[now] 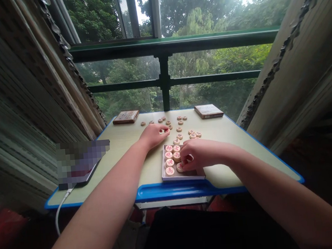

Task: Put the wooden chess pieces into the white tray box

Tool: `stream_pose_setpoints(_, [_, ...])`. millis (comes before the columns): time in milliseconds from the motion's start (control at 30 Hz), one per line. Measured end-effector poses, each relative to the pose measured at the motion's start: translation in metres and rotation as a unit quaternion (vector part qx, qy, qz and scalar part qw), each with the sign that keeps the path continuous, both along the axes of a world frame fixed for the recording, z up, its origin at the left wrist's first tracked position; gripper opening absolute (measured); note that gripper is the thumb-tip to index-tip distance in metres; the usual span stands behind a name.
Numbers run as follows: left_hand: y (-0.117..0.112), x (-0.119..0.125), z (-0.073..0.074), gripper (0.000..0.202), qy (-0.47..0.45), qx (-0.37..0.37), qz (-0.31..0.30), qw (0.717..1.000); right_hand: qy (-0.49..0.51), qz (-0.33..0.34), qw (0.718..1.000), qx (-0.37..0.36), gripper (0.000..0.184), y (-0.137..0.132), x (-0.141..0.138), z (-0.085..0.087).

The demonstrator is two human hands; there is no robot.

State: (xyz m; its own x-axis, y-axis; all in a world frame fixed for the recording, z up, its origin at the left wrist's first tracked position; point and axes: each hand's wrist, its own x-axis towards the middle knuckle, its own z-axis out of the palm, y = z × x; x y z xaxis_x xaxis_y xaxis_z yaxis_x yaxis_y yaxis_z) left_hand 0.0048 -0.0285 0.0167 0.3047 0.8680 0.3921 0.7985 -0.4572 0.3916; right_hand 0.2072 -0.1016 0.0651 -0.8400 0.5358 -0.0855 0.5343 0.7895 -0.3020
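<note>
pale bench point(122, 158) by window point(155, 14); left hand point(153, 135) pinches loose disc point(167, 131), 11 o'clock of box point(184, 178); right hand point(196, 152) pinches boxed disc point(179, 167).

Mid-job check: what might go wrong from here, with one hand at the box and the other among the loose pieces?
The right hand, inside the open box, might jostle the xiangqi pieces there. The left hand could knock the loose pieces beside it. The white cable hangs off the table near the left forearm, which might snag it.
</note>
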Motion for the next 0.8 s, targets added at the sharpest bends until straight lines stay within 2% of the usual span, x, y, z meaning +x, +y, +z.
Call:
stream_pose_setpoints(333, [0.0017,-0.0016,-0.0016,0.031,0.001,0.010,0.004,1.000,0.017,0.024,0.999,0.044,0.027,0.0052,-0.0014,-0.0054])
stream_pose_setpoints(633, [0.0009,-0.0018,-0.0003,0.029,-0.013,0.004,-0.002,1.000,0.036,0.024,0.998,0.042,0.025,0.0043,-0.0018,-0.0079])
stream_pose_setpoints(733, [-0.0008,0.0013,0.0028,0.028,-0.057,-0.019,-0.016,0.998,0.064,0.040,0.996,0.048,0.024,0.0044,-0.0015,-0.0057])
stream_pose_setpoints(800, [-0.0034,0.0058,0.0060,0.032,-0.141,-0.061,-0.039,0.987,0.095,0.034,0.992,0.081,0.023,0.0067,-0.0011,-0.0055])
